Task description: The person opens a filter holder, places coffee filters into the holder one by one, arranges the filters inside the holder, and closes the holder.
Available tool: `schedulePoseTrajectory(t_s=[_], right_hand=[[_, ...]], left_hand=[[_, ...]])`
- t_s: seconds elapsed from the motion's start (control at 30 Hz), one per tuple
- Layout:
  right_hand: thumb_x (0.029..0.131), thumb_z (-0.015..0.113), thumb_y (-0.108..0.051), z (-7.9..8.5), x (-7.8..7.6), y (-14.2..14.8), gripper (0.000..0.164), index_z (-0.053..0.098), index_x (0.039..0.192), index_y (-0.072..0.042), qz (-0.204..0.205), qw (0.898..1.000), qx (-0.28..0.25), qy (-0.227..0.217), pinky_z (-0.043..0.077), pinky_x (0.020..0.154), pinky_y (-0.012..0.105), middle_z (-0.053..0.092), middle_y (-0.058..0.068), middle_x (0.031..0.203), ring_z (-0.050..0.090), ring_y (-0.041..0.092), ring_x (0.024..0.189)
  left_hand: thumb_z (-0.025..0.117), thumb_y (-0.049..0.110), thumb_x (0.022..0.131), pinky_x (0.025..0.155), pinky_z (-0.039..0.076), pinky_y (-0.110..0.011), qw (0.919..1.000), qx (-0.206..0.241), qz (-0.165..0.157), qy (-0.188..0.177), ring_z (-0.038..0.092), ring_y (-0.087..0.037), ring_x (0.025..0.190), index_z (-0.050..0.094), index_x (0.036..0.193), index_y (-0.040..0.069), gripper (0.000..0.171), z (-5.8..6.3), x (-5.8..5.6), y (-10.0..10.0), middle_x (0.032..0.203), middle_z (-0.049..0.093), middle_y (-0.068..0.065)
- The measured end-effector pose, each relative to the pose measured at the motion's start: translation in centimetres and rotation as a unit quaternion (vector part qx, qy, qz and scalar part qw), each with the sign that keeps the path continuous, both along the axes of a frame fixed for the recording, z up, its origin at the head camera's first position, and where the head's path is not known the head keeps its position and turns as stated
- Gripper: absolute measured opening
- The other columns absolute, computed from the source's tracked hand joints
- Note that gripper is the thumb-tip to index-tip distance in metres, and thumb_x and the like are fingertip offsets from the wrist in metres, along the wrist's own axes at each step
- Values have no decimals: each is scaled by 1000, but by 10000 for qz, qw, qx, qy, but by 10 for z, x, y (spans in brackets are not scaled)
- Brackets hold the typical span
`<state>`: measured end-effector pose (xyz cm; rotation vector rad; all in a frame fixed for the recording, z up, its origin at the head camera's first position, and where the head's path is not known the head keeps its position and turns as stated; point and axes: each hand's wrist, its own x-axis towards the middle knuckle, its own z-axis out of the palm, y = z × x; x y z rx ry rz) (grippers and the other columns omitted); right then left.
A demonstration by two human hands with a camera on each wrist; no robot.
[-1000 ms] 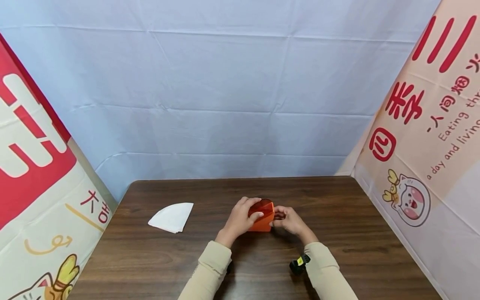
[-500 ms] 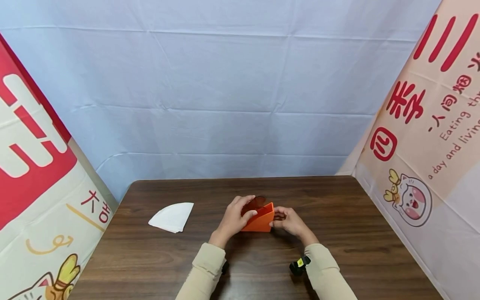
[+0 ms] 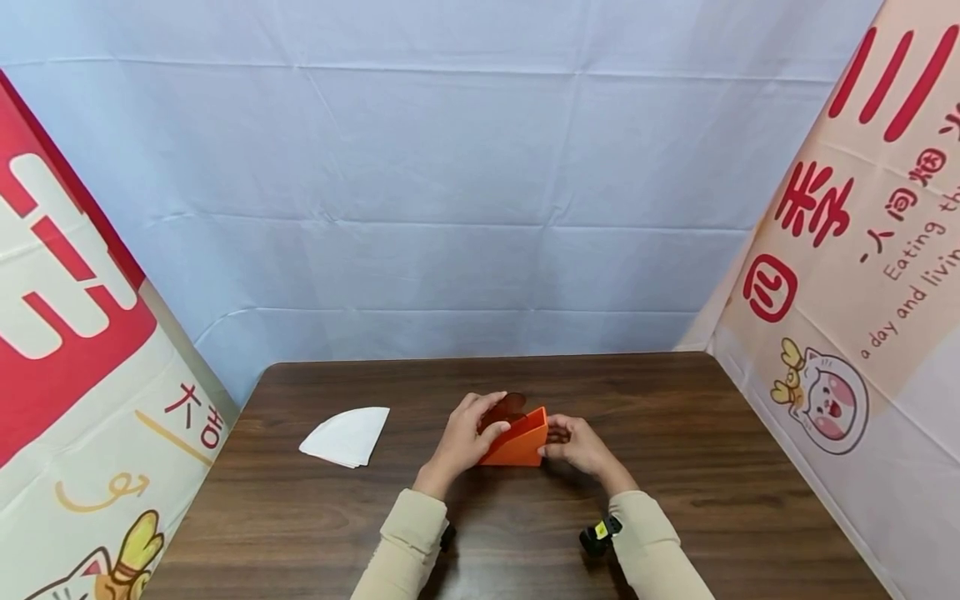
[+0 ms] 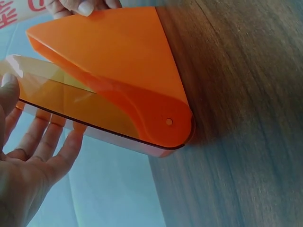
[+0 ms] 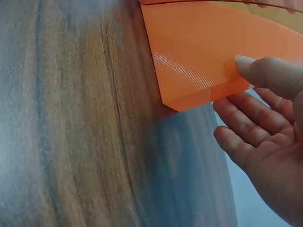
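Note:
An orange wedge-shaped filter holder (image 3: 519, 448) stands on the wooden table, its open top tilted up to the right. Its see-through brownish lid (image 4: 52, 90) is swung away from the body, turning at a round pin (image 4: 169, 121) near the lower left corner. My left hand (image 3: 461, 435) grips this lid, thumb at the near edge and fingers on the far side. At the holder's right end, my right hand (image 3: 582, 447) pinches the body, thumb on the front face and fingers at the end wall. The holder's far face is hidden in the head view.
A fan-shaped stack of white paper coffee filters (image 3: 347, 435) lies on the table (image 3: 300, 517) to the left. A pale cloth (image 3: 450, 192) hangs behind the table's back edge, with printed cloths at both sides.
The lid has swung up and leftward off the orange body, uncovering its top. My left hand has shifted left with the lid, while my right hand has stayed at the holder's end.

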<state>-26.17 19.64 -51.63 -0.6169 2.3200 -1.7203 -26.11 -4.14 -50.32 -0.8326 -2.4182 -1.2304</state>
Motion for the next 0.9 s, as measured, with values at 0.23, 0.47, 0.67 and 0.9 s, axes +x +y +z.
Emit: schedulePoseTrajectory(t_s=[0.23, 0.47, 0.67, 0.9], right_hand=[[81, 73, -8, 2, -1, -1, 57, 47, 130, 6, -311, 9994, 21, 161, 49, 83, 35, 57, 19, 116, 57, 32, 103], [82, 72, -10, 12, -1, -3, 49, 53, 125, 4, -564, 9973, -17, 465, 50, 78, 31, 61, 18, 110, 59, 31, 99], [84, 68, -2, 29, 8, -6, 42, 53, 120, 12, -517, 9975, 39, 484, 51, 75, 28, 61, 23, 107, 59, 37, 97], [84, 66, 1, 42, 14, -9, 39, 55, 119, 12, -563, 9971, 183, 476, 50, 74, 26, 61, 25, 107, 58, 38, 97]], left_hand=[[66, 26, 87, 76, 48, -31, 9999, 103, 23, 12, 53, -23, 89, 53, 131, 12, 48, -1, -1, 1, 107, 54, -5], [66, 23, 86, 78, 49, -34, 9998, 164, 87, -59, 53, -25, 90, 53, 130, 8, 49, -1, 0, 1, 107, 55, -7], [66, 22, 87, 84, 48, -34, 9993, 286, 82, -243, 54, -21, 100, 51, 131, 9, 48, -1, 1, -3, 114, 55, -5], [66, 19, 87, 82, 49, -41, 9961, 712, -105, -519, 53, -27, 102, 50, 132, 8, 48, 1, 2, -10, 112, 55, -7]])
